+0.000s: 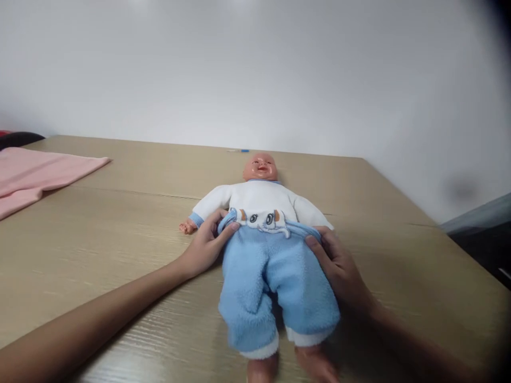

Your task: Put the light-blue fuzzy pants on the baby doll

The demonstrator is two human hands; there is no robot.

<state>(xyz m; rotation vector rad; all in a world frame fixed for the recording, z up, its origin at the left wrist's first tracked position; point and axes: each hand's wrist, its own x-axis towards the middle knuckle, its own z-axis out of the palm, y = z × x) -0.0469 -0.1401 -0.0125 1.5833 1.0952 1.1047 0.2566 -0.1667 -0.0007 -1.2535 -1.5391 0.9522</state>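
Note:
A baby doll (260, 167) lies on its back on the wooden table (120, 250), head away from me. It wears a white top (255, 199) and fluffy light-blue trousers (275, 287). My left hand (205, 244) pinches the trousers' waistband at the doll's right hip. At the other hip, my right hand (339, 266) grips the same waistband, thumb on top. Both hands are closed on the fabric. The doll's bare feet show at the bottom edge.
A pink cloth (35, 173) lies flat at the table's far left. A small blue object (239, 151) rests at the far edge behind the doll's head. A white wall stands behind the table; the right edge drops off to a dark area.

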